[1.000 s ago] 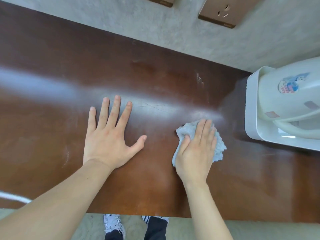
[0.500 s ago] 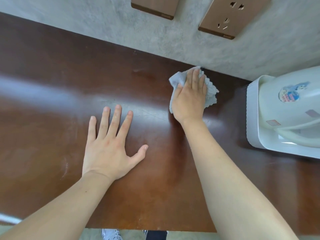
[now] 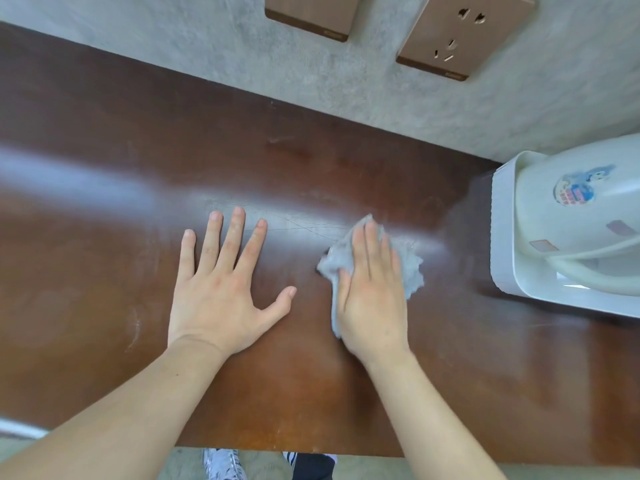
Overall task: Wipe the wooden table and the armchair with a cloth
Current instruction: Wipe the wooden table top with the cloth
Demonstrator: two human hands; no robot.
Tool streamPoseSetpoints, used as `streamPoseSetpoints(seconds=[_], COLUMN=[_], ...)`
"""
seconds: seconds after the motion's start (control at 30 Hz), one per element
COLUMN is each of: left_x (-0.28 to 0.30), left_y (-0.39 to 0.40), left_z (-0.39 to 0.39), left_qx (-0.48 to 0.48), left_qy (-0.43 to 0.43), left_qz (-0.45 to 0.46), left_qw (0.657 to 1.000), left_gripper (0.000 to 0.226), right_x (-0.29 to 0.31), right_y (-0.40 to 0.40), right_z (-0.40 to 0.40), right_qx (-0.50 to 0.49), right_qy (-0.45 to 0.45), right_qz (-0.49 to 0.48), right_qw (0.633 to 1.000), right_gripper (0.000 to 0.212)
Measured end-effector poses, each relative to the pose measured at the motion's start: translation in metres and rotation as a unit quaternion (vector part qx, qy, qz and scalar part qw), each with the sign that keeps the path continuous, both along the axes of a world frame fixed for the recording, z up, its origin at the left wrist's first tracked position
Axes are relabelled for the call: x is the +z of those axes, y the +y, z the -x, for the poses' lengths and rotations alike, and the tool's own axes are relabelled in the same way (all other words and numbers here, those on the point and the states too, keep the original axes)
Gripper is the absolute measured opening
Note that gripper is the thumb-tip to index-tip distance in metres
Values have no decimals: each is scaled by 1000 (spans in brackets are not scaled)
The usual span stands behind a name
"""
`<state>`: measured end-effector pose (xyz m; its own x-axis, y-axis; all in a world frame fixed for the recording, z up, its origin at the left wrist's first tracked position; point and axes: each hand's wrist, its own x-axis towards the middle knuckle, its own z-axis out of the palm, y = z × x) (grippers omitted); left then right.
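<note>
The dark brown wooden table (image 3: 104, 161) fills most of the view and stands against a grey wall. My right hand (image 3: 372, 296) lies flat on a crumpled light grey cloth (image 3: 410, 268), pressing it onto the tabletop right of centre. My left hand (image 3: 221, 289) rests flat on the bare wood just left of it, fingers spread, holding nothing. The armchair is out of view.
A white electric kettle (image 3: 575, 216) stands in a white tray (image 3: 502, 230) at the table's right end, close to the cloth. Two brown wall sockets (image 3: 464, 32) sit above the table. My shoes (image 3: 225, 464) show below the near edge.
My right hand first pushed the cloth away to the table's back edge by the wall, then pulled it back towards me to the middle. My left hand stayed planted.
</note>
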<state>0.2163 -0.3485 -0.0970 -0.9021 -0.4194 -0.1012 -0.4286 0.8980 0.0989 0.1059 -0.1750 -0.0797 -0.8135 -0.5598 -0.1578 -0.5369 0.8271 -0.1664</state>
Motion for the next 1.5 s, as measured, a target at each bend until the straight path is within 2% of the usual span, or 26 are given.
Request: streamPoseSetpoints(seconds=[0.17,0.33,0.4,0.47,0.57,0.73,0.97,1.07,1.17,1.3,1.43,1.5], left_x=[0,0,1,2,2,1,2,2,2,2,1,-1], left_y=[1,1,1,0,1,4,1,-1,-1,-1,-3,-3], left_z=[1,2,2,2,-1,-1,1,2,0,0,-3,-3], left_qx=[2,3,3,6,3,3,2,11,12,15,10,8], left_qy=[0,-1,-3,-5,-11,-5,-6,-4,-4,-1,2,7], left_qz=[-2,-3,-3,-4,-6,-3,-9,-12,-15,-17,-4,-3], left_qw=[1000,1000,1000,1000,1000,1000,1000,1000,1000,1000,1000,1000], left_gripper=[94,94,94,94,94,95,96,95,95,95,95,95], right_x=[-7,-12,-12,-12,-6,-5,-4,-5,-5,-5,-3,-2], right_y=[-62,-119,-139,-142,-104,-64,-158,-174,-146,-74,1,29], right_z=[81,111,100,81,47,30,83,94,84,44,-47,-94], right_qx=[-64,-142,-96,4,84,118,143,156,150,53,-63,-87], right_qy=[49,48,44,48,33,13,27,22,14,10,-11,-18], right_qz=[4,0,12,31,38,27,16,22,38,52,36,16], right_qw=[997,989,994,998,995,993,989,987,988,997,997,996], right_gripper=[59,59,59,59,58,58,56,55,56,58,62,62])
